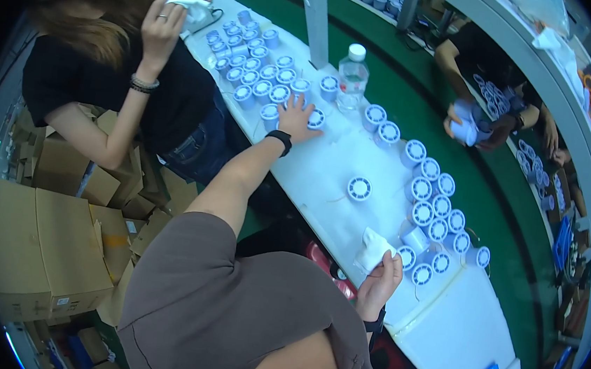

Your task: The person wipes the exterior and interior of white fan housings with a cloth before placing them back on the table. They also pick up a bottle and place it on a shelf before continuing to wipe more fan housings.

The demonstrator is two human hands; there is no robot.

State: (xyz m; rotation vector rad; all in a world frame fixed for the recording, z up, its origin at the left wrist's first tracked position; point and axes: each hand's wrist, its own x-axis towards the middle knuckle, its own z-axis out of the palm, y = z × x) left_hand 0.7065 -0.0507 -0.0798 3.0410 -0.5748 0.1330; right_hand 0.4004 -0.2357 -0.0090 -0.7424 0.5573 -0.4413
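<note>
My left hand [297, 123] reaches far across the white table with its fingers spread. Its fingertips are at the near edge of a cluster of pale lavender cylinders with slotted round tops, beside one cylinder [315, 119]; whether it presses on any of them I cannot tell. Close to my body, my right hand [381, 285] pinches a white cloth [373, 250] between thumb and fingers. Right of the cloth stands a group of similar cylinders [421, 213], one of them lying tilted [414, 238]. A single cylinder [359, 189] stands alone mid-table, a thin wire by it.
A clear bottle with a white cap [352, 78] stands near the table's far edge, by a metal post [315, 21]. To the left, a person in black [118, 85] lifts a white item. Cardboard boxes [37, 246] are stacked behind. Across the green conveyor [402, 88], others handle parts.
</note>
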